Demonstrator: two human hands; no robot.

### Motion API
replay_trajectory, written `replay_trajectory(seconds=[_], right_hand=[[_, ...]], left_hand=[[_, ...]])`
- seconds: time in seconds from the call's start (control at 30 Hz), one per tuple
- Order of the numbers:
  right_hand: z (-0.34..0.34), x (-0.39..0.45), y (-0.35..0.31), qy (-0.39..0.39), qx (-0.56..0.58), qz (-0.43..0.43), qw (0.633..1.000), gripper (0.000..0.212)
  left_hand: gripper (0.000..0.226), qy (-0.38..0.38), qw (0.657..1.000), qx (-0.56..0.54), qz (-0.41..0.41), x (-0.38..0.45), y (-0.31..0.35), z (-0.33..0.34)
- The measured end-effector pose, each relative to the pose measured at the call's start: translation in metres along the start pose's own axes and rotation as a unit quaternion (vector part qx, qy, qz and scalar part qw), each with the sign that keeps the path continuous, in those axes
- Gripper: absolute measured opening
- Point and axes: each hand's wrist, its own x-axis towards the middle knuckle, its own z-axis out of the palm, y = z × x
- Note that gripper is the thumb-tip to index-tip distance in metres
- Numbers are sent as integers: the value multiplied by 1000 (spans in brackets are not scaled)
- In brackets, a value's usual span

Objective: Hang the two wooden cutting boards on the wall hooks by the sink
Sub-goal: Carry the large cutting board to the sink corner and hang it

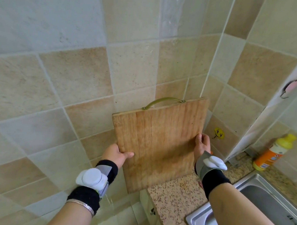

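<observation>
My left hand clamps the near left edge of the wooden cutting board, thumb across its face; my right hand is closed on the right edge, slightly higher. Between my grips the board stands nearly upright, its low corner past the counter edge. It looks thick, stiff and fairly heavy, with a dry face that should not slip. Beyond my fingers, the top carries a metal handle, the part to catch. Farther right, the yellow hook sits on the tiles.
</observation>
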Motion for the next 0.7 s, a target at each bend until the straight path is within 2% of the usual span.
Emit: replay_trajectory(seconds=[0.1, 0.27, 0.4, 0.7], right_hand=[[2, -1, -20, 18, 31, -31, 999, 26], [0, 0, -58, 35, 69, -64, 995, 19], [0, 0, -86, 51, 96, -93, 990, 29], [-7, 6, -154, 72, 126, -131, 981, 36]], left_hand=[[28, 11, 1000, -23, 17, -2, 13, -9], [31, 47, 998, -1, 50, -4, 40, -22], [32, 54, 994, -15, 97, -8, 65, -33], [31, 44, 982, -63, 173, -18, 127, -50]])
